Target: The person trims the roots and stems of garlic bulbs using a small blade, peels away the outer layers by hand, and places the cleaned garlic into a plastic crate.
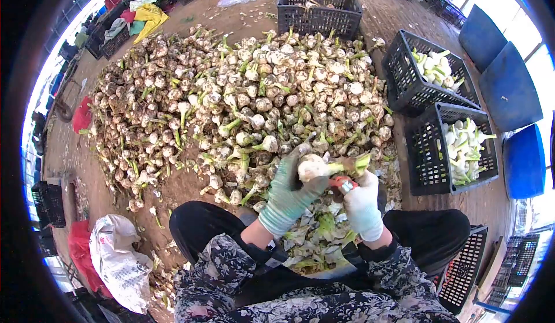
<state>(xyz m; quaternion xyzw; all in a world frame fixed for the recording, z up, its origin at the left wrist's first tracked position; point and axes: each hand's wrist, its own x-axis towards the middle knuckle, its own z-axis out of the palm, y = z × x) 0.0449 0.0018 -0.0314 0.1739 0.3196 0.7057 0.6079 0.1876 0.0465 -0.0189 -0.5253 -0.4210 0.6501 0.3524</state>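
Note:
My left hand (288, 194), in a green and white glove, is closed around a garlic bulb (311, 168). The bulb's short green stem points right, towards my other hand. In a white glove, my right hand (363, 205) grips a small red-handled tool (344, 185), held against or just below the stem; its working end is hard to make out. Both hands are above my lap, at the near edge of a large garlic heap (263, 97). Beneath them lie loose peeled leaves and skins (318, 236).
Two black crates of trimmed garlic (442, 68) (465, 149) stand on the right, beside blue chair-like panels (509, 86). Behind the heap is another black crate (318, 13). A white sack (118, 262) lies at the lower left, near a red bag (84, 253).

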